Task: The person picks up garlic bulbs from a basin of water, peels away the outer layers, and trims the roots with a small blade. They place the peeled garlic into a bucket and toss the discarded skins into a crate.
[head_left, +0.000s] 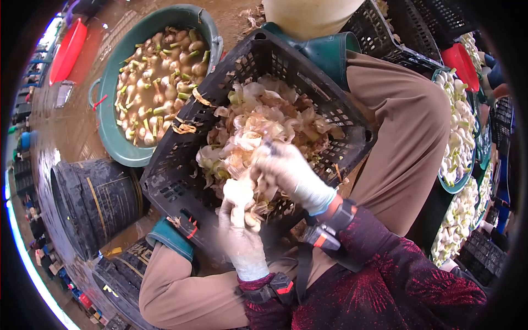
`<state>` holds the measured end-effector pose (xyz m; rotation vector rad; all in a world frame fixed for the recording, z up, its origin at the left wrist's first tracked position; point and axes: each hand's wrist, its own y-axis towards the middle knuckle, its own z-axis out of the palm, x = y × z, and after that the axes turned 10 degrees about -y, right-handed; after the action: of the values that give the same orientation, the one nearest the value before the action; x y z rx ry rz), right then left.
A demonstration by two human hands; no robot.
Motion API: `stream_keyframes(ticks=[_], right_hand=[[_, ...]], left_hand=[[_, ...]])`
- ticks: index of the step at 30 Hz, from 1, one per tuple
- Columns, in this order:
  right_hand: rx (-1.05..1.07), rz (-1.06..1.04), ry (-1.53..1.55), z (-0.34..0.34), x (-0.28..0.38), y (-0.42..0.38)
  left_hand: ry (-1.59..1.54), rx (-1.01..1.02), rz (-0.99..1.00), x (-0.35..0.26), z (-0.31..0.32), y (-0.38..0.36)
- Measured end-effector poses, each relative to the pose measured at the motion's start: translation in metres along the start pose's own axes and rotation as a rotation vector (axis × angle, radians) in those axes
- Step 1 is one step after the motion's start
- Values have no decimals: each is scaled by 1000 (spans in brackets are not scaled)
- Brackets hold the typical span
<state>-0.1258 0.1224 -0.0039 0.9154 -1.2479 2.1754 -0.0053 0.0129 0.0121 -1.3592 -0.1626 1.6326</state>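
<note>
My left hand [240, 242], in a pale glove, is closed around a white garlic bulb [238, 193] above the near edge of a black crate [181, 159]. Just up and to the right, my right hand [280, 168], gloved too, has its fingers curled round a small dark-ended tool [269, 146], partly hidden and blurred. Loose garlic skins [275, 113] are heaped inside the crate beneath both hands.
A green tub [126, 148] of garlic in brown water stands at upper left. On the left is a dark bucket [99, 203]. Peeled garlic [456, 126] fills basins on the right. My knees and green boots flank the crate; more black crates [385, 38] stand behind.
</note>
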Motion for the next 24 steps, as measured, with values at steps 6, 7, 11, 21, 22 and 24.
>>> stream_keyframes(ticks=[6, 7, 11, 21, 22, 24], right_hand=[[-61, -289, -375, -8, 2, -10], [-34, -462, -563, -2, -13, -10], [-303, -443, -907, 11, -13, 7], [-242, -416, -1036, 2, -18, -17], [-237, -387, -1013, 4, -15, -19], [-221, -408, -1020, 2, -24, -14]], left_hand=[[-33, 35, 52, -6, -1, -2], [46, -16, 90, -3, 3, -4], [-68, 133, 27, -2, -16, -7], [-768, 222, -229, -17, -26, -3], [-774, 215, -160, -30, -26, -4], [-816, 233, -25, -70, -29, 0]])
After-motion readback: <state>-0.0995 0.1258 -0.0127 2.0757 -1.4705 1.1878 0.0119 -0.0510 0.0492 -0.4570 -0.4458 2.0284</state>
